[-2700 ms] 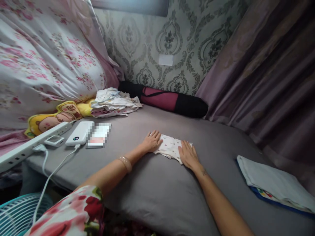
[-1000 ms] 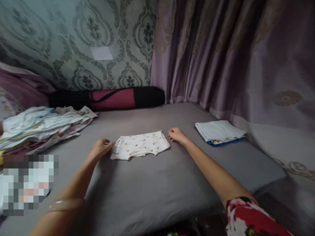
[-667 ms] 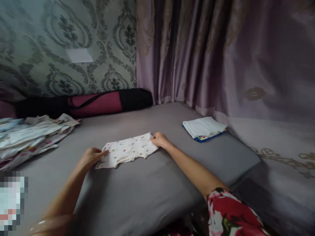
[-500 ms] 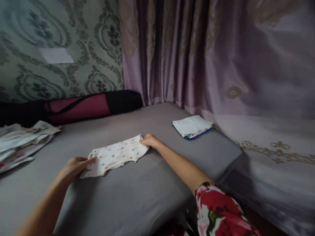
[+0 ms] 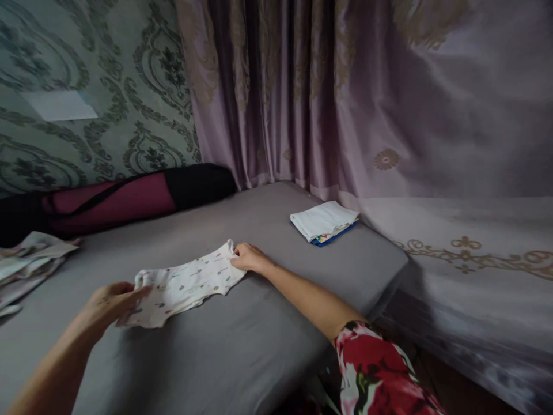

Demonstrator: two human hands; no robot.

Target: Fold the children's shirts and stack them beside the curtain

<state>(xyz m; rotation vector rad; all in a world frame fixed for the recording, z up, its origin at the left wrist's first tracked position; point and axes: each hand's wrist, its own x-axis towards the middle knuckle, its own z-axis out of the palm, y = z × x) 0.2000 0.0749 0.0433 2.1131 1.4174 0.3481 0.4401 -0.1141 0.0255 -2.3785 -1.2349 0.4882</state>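
A small white garment [image 5: 190, 283] with a scattered coloured print lies folded lengthwise on the grey bed sheet [image 5: 224, 357]. Its left end is pinched by my left hand [image 5: 113, 302], and that end looks slightly lifted. My right hand [image 5: 250, 257] grips the upper right corner between thumb and fingers. The fabric stretches between both hands. Beyond my right hand rests a folded stack with a white cloth [image 5: 324, 220] on top and a blue piece [image 5: 334, 236] beneath it.
Loose printed clothes [image 5: 32, 265] are heaped at the left edge. A long black and maroon bag [image 5: 116, 202] lies along the patterned wall. Purple curtains [image 5: 319, 115] hang behind the bed's far and right edges.
The view has turned right, so things sit further left. The garment's top edge now curls up near both hands, which still hold it.
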